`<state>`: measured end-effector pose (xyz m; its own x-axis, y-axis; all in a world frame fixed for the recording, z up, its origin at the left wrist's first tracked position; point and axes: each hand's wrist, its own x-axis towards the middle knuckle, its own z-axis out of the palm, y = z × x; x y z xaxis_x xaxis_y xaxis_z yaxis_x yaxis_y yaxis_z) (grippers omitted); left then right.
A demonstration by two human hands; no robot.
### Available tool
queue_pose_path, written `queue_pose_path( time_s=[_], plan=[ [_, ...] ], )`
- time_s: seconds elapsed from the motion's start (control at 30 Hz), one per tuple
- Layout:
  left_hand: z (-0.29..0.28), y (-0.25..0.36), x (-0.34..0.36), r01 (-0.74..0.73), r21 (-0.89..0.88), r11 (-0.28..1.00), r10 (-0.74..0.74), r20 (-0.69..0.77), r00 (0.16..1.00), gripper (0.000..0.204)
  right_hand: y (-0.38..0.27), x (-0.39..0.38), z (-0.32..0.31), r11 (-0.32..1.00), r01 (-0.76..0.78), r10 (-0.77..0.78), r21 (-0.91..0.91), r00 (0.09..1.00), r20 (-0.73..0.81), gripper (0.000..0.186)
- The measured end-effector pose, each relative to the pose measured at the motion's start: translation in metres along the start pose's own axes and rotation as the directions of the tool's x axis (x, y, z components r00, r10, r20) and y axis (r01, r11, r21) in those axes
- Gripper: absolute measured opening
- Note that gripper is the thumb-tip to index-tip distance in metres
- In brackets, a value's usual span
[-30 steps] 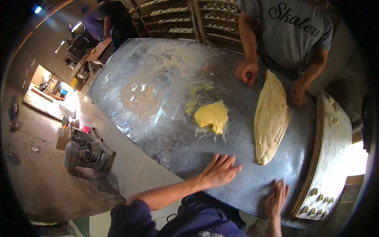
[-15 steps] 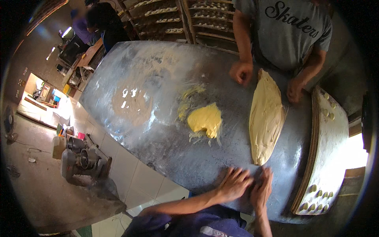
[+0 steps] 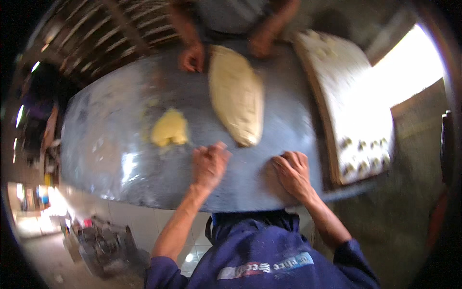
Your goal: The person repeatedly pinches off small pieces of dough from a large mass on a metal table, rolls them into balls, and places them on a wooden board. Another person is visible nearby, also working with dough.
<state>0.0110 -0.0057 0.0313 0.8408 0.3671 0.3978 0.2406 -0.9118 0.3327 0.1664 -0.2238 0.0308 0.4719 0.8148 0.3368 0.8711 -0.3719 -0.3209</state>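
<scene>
A long oval sheet of pale dough (image 3: 237, 96) lies on the dark tabletop (image 3: 240, 180), one narrow end toward me. Just left of that near end is my left hand (image 3: 210, 166), its fingers curled in, with nothing seen in them. My right hand (image 3: 292, 174) rests on the table to the right of the dough's tip, fingers loosely bent and holding nothing. Neither hand touches the dough. Farther left sits a lump of yellow, butter-like spread (image 3: 170, 127), with smears around it. The picture is blurred by motion.
Across the table a co-worker's hands (image 3: 192, 59) stand on both sides of the dough's far end. At the right lies a pale board (image 3: 337, 106) with several small dough pieces. Shelves (image 3: 96, 31) rise behind; a machine (image 3: 103, 245) stands on the floor at lower left.
The view has swung, so table and dough sit farther left. My hands have moved apart, from close together at the dough's near tip to either side of it. My left fingers have curled in.
</scene>
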Motion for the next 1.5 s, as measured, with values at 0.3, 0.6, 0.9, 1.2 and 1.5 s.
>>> queue_pose_path(
  time_s=[0.3,0.6,0.9,1.2,1.5],
  plan=[
    [-0.002,0.077,-0.046,-0.257,-0.051,0.965,0.261,0.092,0.961,0.030,-0.013,-0.058,-0.035,1.000,0.006,-0.007,0.018,0.999,0.045,0.024],
    [-0.011,0.076,-0.052,-0.078,-0.056,0.995,0.093,0.358,0.929,0.017,-0.027,-0.055,-0.013,0.940,0.027,-0.070,0.340,0.991,0.115,0.042],
    [-0.001,0.045,-0.037,-0.084,-0.060,0.995,0.102,0.464,0.880,0.014,-0.021,-0.015,0.008,0.961,-0.003,-0.028,0.275,0.994,0.108,0.044],
    [0.004,0.025,-0.023,-0.171,0.045,0.984,0.126,0.499,0.857,0.019,-0.014,0.004,0.021,0.980,-0.049,0.043,0.191,0.998,0.034,0.048],
    [-0.034,0.027,-0.015,0.304,-0.236,0.923,-0.248,0.239,0.939,0.029,-0.037,-0.014,0.001,0.922,-0.287,0.330,0.261,0.934,-0.136,0.060]
  ],
)
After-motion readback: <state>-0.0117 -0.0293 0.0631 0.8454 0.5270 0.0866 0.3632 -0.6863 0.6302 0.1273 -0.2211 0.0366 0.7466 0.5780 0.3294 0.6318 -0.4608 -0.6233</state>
